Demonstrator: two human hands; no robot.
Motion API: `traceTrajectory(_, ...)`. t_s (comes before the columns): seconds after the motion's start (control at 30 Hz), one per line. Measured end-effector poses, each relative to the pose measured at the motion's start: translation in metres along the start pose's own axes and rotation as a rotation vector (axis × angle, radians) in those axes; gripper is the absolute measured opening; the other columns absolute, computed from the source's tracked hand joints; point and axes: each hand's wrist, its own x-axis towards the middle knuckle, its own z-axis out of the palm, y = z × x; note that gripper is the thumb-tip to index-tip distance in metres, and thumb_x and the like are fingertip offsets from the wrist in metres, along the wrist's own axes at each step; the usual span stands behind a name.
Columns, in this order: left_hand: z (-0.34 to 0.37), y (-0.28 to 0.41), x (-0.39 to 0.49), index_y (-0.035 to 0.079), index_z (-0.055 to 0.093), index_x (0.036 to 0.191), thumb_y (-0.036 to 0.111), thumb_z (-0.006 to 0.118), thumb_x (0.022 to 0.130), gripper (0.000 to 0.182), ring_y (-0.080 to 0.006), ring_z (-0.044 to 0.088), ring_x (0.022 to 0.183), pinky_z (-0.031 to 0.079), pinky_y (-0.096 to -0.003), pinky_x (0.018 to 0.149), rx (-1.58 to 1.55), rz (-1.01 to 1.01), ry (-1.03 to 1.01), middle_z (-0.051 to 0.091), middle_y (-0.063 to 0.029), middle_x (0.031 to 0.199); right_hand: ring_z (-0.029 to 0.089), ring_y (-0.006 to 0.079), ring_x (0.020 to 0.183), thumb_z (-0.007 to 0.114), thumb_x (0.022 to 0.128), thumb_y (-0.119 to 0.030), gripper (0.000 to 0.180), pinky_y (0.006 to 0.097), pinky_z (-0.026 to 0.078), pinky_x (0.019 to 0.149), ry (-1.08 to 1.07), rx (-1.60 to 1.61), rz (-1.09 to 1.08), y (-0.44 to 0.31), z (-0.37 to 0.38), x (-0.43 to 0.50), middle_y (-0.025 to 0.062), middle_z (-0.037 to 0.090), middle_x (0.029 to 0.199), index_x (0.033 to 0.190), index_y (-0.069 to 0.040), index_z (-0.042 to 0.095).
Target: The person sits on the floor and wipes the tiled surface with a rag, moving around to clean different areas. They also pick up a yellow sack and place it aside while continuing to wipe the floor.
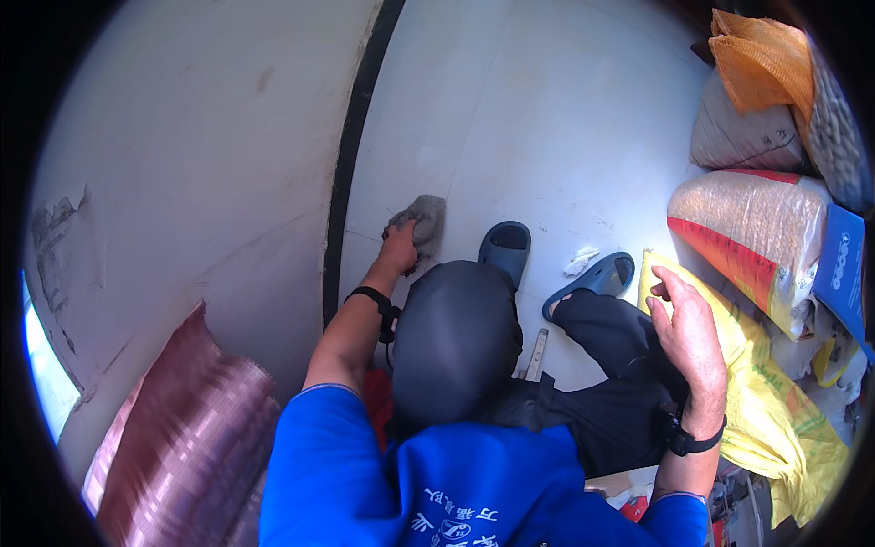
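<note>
My left hand (402,247) presses on a grey-brown cleaning rag (429,215) spread on the pale tiled floor (547,123), close to the black skirting strip (345,178). Its thumb side and fingers rest on the cloth; part of the fingers is hidden. My right hand (683,328) is raised above my right knee with nothing in it, its fingers loosely bent and apart. Below it lies a yellow woven sack (742,369). A crumpled white tissue (580,261) lies on the floor between my two dark slippers (506,249).
Along the right stand a clear plastic sack of grain (759,212), a grey sack (742,130), an orange mesh bag (765,58) and a blue box (844,253). A narrow metal strip (538,352) lies between my legs. Shiny reddish fabric (191,424) leans by the left wall (205,137).
</note>
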Motion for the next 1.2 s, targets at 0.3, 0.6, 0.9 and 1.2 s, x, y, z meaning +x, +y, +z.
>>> traceTrajectory(0.3,-0.087,0.004,-0.04,0.018,0.053,0.15,0.0,0.056,0.089,0.064,-0.0464,0.059,0.122,0.05,-0.0494,0.107,-0.044,0.15,0.268,0.055,-0.0263,0.135,0.071,0.0349,0.104,0.069,0.095,-0.008,0.042,0.0424,0.056,0.094,0.011,0.009,0.063,0.007,0.005,-0.003,0.0207,0.073,0.11,0.135,0.001,0.062)
traceTrajectory(0.6,-0.136,-0.025,0.05,0.018,0.045,0.155,-0.001,0.057,0.089,0.07,-0.0504,0.057,0.125,0.049,-0.0521,0.108,0.08,0.148,0.442,0.049,-0.0273,0.145,0.072,0.0295,0.098,0.066,0.099,-0.008,0.04,0.0389,0.056,0.092,-0.03,-0.02,0.064,0.014,0.01,0.004,0.0188,0.073,0.107,0.137,0.003,0.061)
traceTrajectory(0.9,-0.036,-0.051,0.011,0.016,0.033,0.162,-0.004,0.052,0.089,0.078,-0.0503,0.045,0.141,0.041,-0.0497,0.119,-0.046,-0.224,0.23,0.039,-0.0322,0.154,0.072,0.0282,0.097,0.066,0.099,-0.008,0.04,0.0377,0.056,0.092,-0.057,-0.028,0.13,0.015,0.013,0.017,0.0189,0.074,0.104,0.137,0.003,0.061)
traceTrajectory(1.2,0.004,-0.057,-0.038,0.014,0.049,0.153,-0.001,0.052,0.086,0.068,-0.0475,0.057,0.129,0.046,-0.0491,0.113,-0.112,0.057,-0.15,0.06,-0.0301,0.133,0.072,0.0297,0.095,0.066,0.099,-0.009,0.041,0.0378,0.056,0.089,-0.066,-0.059,0.059,0.01,0.014,0.015,0.0192,0.074,0.103,0.137,0.003,0.06)
